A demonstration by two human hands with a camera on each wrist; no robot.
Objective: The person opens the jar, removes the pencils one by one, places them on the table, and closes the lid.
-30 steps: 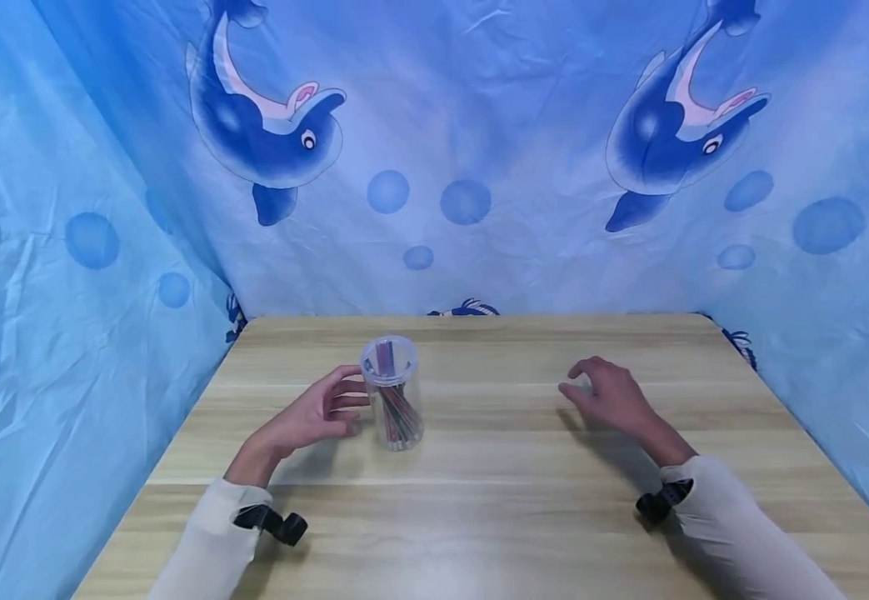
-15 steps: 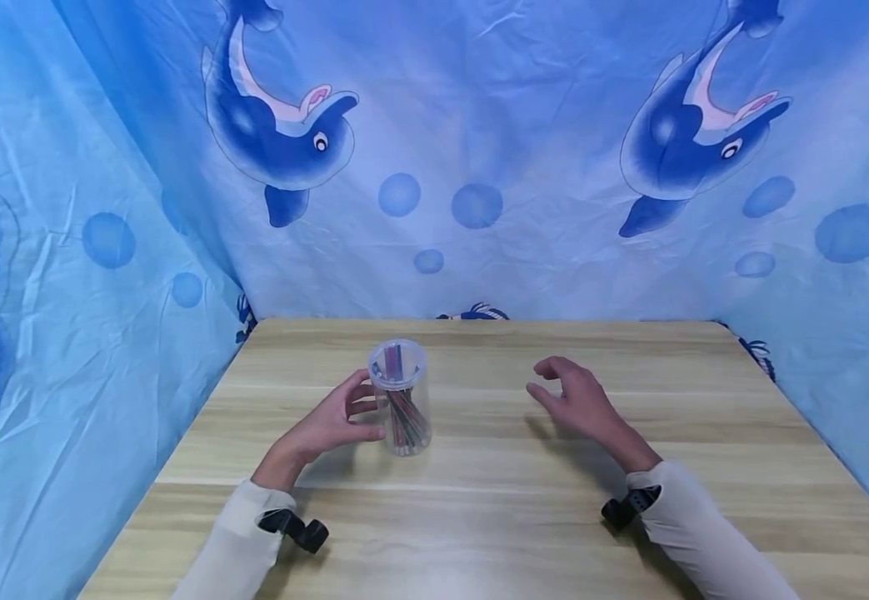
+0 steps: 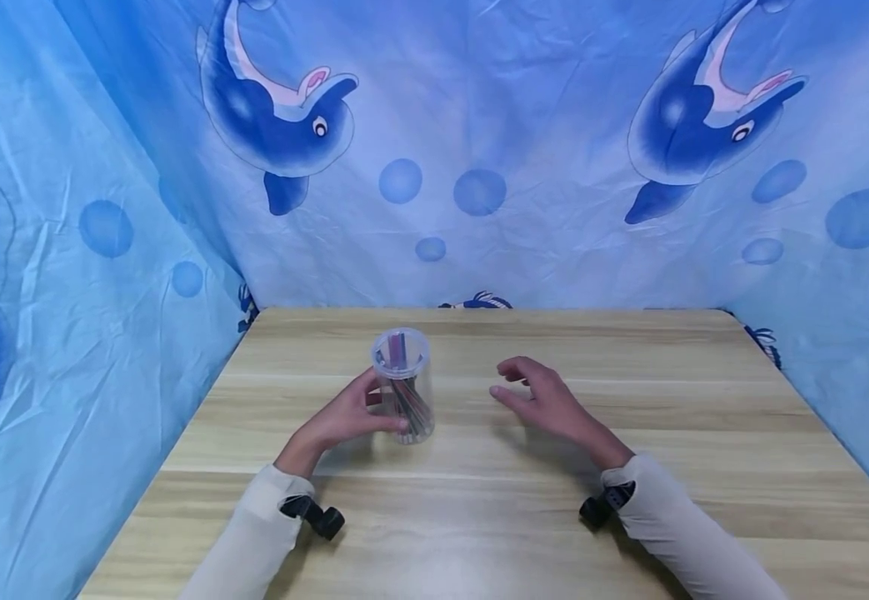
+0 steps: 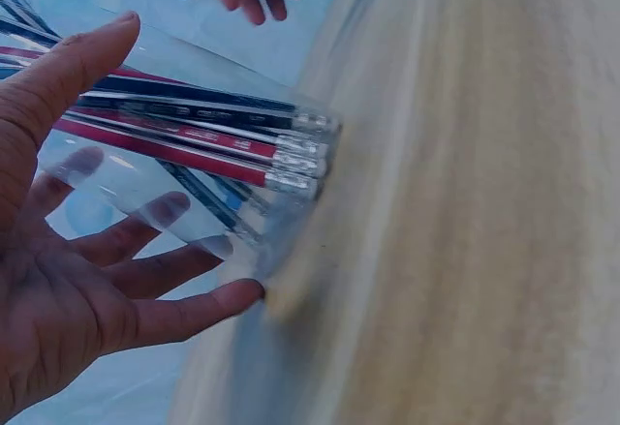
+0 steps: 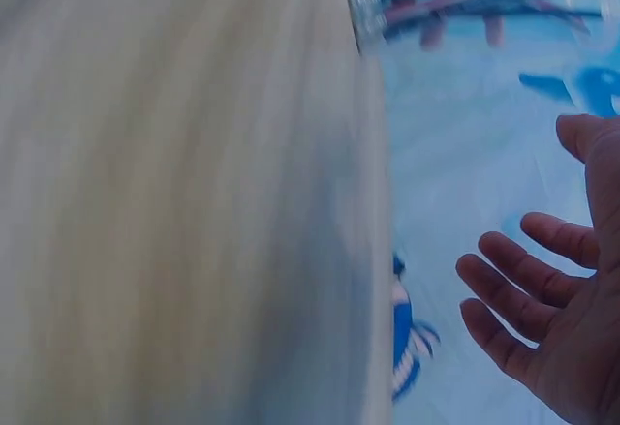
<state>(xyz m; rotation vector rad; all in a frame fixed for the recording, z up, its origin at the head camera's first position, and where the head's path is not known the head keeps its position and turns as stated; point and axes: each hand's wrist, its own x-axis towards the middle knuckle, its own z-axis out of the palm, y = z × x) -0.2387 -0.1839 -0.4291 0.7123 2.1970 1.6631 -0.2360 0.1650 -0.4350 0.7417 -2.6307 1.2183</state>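
The clear cylindrical plastic jar [image 3: 408,387] stands upright on the pale wood-grain desk [image 3: 464,517], nearer its left edge than its right, in the head view. The bare left hand [image 3: 346,417] reaches around it; the bare right hand [image 3: 546,402] hovers apart, loosely curved. The left wrist view shows left fingers spread, contact unclear, and red and dark pencils [image 4: 194,157] inside. In the right wrist view, right fingers spread loosely.

On desk [image 3: 464,492], left of middle: jar [image 3: 402,373], upright. In jar: pencils [image 3: 413,404]. At jar's left side, partly round it: left hand [image 3: 352,414]. Right of jar, apart: right hand [image 3: 550,402], over desk. Behind desk and along both sides: curtain [image 3: 434,125].
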